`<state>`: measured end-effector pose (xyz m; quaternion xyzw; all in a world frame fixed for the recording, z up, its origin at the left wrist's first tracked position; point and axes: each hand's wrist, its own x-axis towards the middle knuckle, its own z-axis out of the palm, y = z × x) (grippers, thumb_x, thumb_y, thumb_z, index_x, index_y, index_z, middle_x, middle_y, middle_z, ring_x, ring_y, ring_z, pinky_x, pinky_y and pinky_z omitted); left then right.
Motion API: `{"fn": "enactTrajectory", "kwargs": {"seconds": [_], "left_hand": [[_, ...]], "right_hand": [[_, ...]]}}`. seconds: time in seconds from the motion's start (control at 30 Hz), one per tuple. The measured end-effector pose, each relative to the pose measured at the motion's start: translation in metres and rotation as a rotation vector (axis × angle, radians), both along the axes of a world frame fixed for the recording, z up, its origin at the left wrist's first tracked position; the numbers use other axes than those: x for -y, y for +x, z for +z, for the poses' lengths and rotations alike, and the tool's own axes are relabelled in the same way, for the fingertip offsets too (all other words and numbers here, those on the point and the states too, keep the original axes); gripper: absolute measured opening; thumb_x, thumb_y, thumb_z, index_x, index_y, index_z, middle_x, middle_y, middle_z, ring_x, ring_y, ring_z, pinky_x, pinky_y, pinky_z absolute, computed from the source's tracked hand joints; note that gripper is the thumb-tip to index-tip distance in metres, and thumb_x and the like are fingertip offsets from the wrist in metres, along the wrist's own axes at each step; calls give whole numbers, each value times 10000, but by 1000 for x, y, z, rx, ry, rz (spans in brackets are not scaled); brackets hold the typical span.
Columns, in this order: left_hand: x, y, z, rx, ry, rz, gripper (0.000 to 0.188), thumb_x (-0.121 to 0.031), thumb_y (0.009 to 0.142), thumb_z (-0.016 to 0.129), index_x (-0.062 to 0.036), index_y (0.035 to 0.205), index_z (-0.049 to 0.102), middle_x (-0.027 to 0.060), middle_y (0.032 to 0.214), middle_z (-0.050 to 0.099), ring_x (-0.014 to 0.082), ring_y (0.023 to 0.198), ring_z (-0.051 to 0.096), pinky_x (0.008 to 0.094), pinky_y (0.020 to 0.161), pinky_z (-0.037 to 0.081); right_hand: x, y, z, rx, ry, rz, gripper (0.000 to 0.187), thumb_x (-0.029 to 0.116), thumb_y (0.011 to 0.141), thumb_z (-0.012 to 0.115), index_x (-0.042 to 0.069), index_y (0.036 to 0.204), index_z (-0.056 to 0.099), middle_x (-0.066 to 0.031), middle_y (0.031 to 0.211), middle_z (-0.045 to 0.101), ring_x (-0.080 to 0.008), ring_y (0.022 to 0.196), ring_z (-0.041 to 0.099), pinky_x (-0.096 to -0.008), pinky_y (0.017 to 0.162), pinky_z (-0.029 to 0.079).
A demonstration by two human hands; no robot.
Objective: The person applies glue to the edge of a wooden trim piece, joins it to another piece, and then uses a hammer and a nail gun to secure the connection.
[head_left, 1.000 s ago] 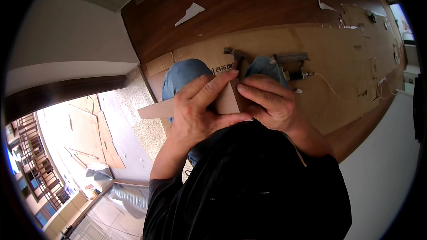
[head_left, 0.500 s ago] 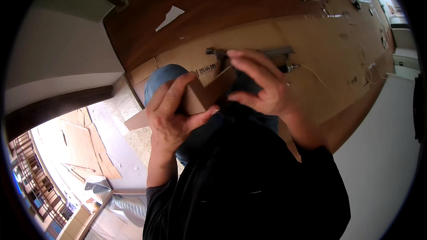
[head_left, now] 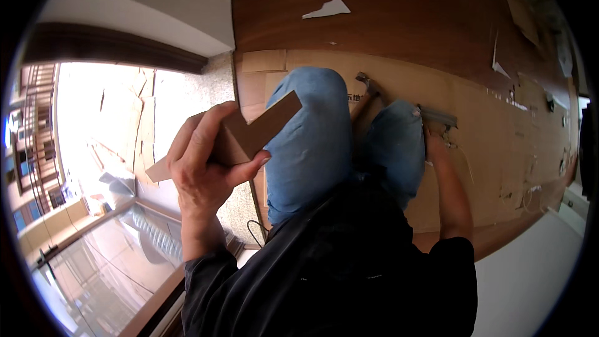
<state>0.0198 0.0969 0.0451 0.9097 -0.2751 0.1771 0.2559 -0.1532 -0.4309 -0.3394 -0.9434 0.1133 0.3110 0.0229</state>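
Observation:
My left hand (head_left: 203, 165) is closed round a brown L-shaped piece of board (head_left: 243, 134), thumb below and fingers over the top. One arm of this board points up to the right, over my left knee; a flat end sticks out to the left behind the hand. My right hand (head_left: 435, 143) is down beside my right knee, at a grey tool (head_left: 438, 116) that looks like a nail gun with a thin hose. The knee hides most of that hand's fingers, so its grip cannot be made out. A hammer (head_left: 368, 87) lies between my knees, its handle partly hidden.
Cardboard sheets (head_left: 480, 162) cover the floor around my knees. Beyond lies a dark brown floor strip (head_left: 399, 19) with a torn white scrap (head_left: 329, 8). On the left are a stone sill (head_left: 219, 87), a bright opening and a glass panel (head_left: 109, 259). A pale thin hose (head_left: 466, 162) trails on the cardboard.
My right hand has left the brown board and gone down to the tool by my right knee. My left hand has moved left, still holding the board. The view has turned, showing both knees.

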Motion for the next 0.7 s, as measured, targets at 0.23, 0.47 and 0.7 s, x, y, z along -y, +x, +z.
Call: {"fn": "enactTrajectory", "kwargs": {"seconds": [0.23, 0.47, 0.7], "left_hand": [[-14, -10, -3, -71, -60, 13, 638, -412, 684, 921, -104, 1194, 690, 85, 875, 673, 230, 754, 688, 355, 664, 581], [-12, -2, -3, -93, -33, -77, 635, -379, 689, 902, -121, 1222, 671, 52, 903, 658, 238, 784, 662, 350, 691, 562], [-10, -3, -9, -78, -23, -89, 638, -366, 680, 904, -115, 1219, 673, 55, 909, 666, 226, 762, 646, 346, 675, 555]], "right_hand": [[-15, 39, 9, -316, -169, 116, 952, 55, 836, 688, 83, 1626, 157, -264, 1278, 633, -400, 1134, 647, -488, 930, 561], [45, 37, 68, -91, -173, 293, 857, 235, 843, 722, 94, 1575, 301, -267, 1199, 677, -392, 1062, 689, -498, 896, 568], [10, 62, 237, 213, 353, -364, 539, 210, 927, 678, 20, 1396, 492, -175, 1019, 697, -281, 877, 700, -416, 777, 573]]}}
